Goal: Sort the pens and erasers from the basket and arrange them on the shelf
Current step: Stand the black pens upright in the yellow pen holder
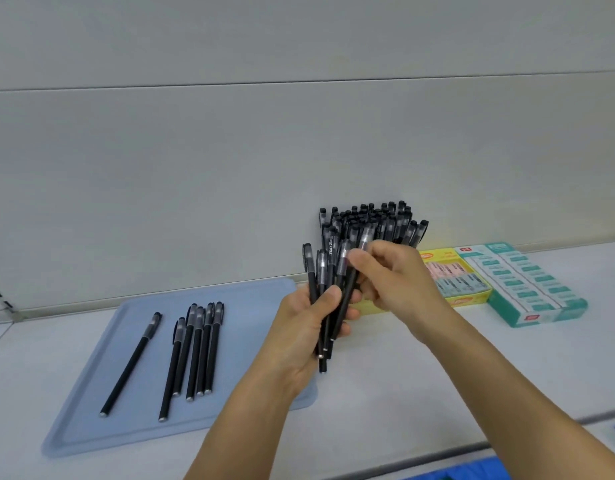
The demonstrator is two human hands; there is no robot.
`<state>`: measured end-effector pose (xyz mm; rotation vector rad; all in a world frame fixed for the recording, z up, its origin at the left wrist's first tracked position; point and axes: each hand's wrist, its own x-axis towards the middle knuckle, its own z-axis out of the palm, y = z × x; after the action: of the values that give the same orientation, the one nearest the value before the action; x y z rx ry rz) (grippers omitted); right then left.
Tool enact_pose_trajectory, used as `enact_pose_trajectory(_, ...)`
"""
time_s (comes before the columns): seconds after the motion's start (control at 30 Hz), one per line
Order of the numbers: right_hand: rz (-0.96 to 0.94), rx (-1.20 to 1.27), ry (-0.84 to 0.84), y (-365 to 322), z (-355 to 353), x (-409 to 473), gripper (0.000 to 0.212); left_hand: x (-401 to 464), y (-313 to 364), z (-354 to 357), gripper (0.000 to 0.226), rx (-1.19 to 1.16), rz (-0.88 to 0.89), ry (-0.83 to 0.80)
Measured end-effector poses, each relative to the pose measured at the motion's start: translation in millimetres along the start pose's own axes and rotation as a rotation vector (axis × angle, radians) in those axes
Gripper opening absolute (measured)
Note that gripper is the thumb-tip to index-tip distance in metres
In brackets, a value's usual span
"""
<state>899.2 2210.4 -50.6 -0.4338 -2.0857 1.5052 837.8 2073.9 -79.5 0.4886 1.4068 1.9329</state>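
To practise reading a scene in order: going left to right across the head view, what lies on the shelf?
Blue tray with a lone pen, then a group of five pens → yellow eraser box → teal eraser box.

Open tray [101, 424] room left of the lone pen [131, 363] and right of the pen row [195, 355]; bare shelf [420, 375] ahead, eraser boxes [527, 285] blocking far right, upright pens [375, 220] against the wall.

The right hand [392, 275] hides the upright pens' [371, 220] container (eraser-box [538, 285] lettering blurs).
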Motion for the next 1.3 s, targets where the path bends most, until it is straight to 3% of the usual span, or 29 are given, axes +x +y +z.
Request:
enact_pose_trajectory(0.1,-0.020,0.091,0.168,-2,-26,2,0.017,0,0,-1,0.020,-0.066,-0.048,0.092)
enact_pose_trajectory(0.2,-0.146,-0.063,0.329,-1,-50,11,0.017,0,-1,-4,0.020,-0.145,-0.089,0.166)
enact_pose_trajectory(0.37,-0.163,-0.301,0.280,16,-50,20,0.017,0,1,-1,0.021,-0.176,-0.086,0.177)
enact_pose_trajectory(0.63,-0.177,-0.469,0.179,31,-39,27,0.024,-3,0,-3,0.021,-0.148,-0.079,0.184)
enact_pose_trajectory(0.8,-0.070,-0.566,0.107,33,-33,28,0.027,-5,-2,-1,0.022,-0.136,-0.068,0.167)
enact_pose_trajectory(0.93,-0.107,-0.722,0.287,24,-35,20,0.024,-5,-2,2,0.023,-0.128,-0.057,0.140)
enact_pose_trajectory(1.0,-0.156,-0.579,0.320,17,-31,11,0.026,-5,-3,4,0.024,-0.106,-0.052,0.100)
enact_pose_trajectory(1.13,-0.068,-0.265,-0.035,3,-17,1,0.026,-5,-5,14,0.024,-0.025,-0.046,-0.027)
enact_pose_trajectory(1.3,0.022,-0.152,0.067,-9,-38,6,0.021,-2,-5,14,0.021,0.028,-0.029,-0.019)
